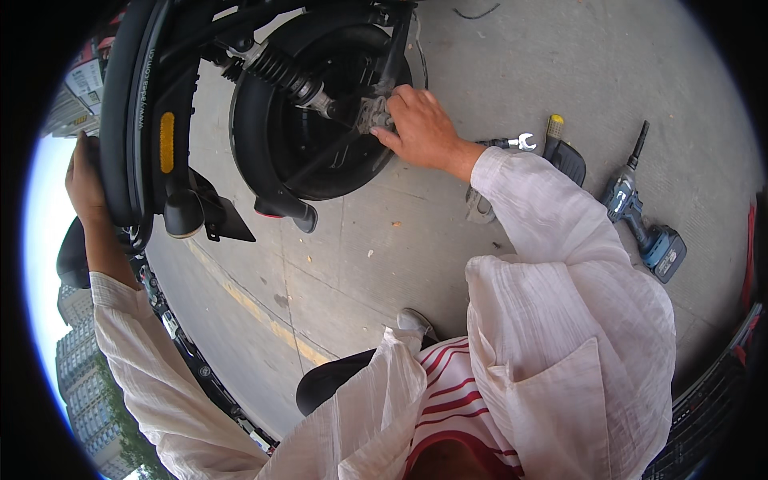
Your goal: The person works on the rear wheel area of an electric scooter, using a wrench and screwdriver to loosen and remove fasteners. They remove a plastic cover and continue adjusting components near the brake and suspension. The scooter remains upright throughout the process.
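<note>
A black electric scooter point(136, 120) fills the upper left, its rear wheel point(352, 172) low on the ground side. My right hand point(424, 128) reaches to the wheel's hub, thumb and fingers closed round a dusty grey metal brake caliper point(373, 117). Beside it a coil-spring shock absorber point(280, 74) slants down to the hub. At the far left my left hand point(84, 180) is wrapped round the outer edge of the scooter's black tail; its fingertips are partly hidden. An orange reflector point(167, 142) and a black lamp housing point(184, 212) sit near that tail.
Right of my forearm lie an open-ended wrench point(526, 142), a yellow-tipped handle point(555, 124) and a blue cordless impact driver point(636, 210). A grey object point(480, 206) shows partly under my sleeve. A yellow line point(256, 304) crosses the concrete; parked cars point(180, 336) stand beyond.
</note>
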